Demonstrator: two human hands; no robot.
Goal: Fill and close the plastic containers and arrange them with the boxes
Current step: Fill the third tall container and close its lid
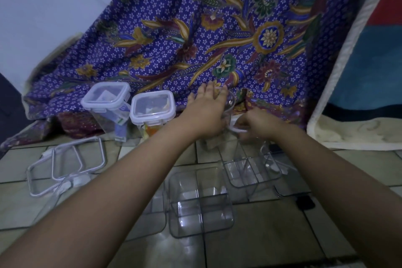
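Two filled clear containers with white clip lids stand side by side at the back left, one [106,99] further left and one [152,107] beside it. To their right stands a third clear container [230,104] with contents inside. My left hand [206,111] lies flat on top of it, pressing its lid. My right hand [255,125] pinches the white lid clip [236,129] on the container's right side. Two empty clear containers stand open in front: one [201,201] near the middle and one [250,168] to its right.
Two loose white lid frames [65,165] lie on the tiled floor at the left. A purple flowered cloth [195,39] drapes behind the containers. A folded blue and red mat [359,72] leans at the right. A small dark object [305,202] lies on the floor.
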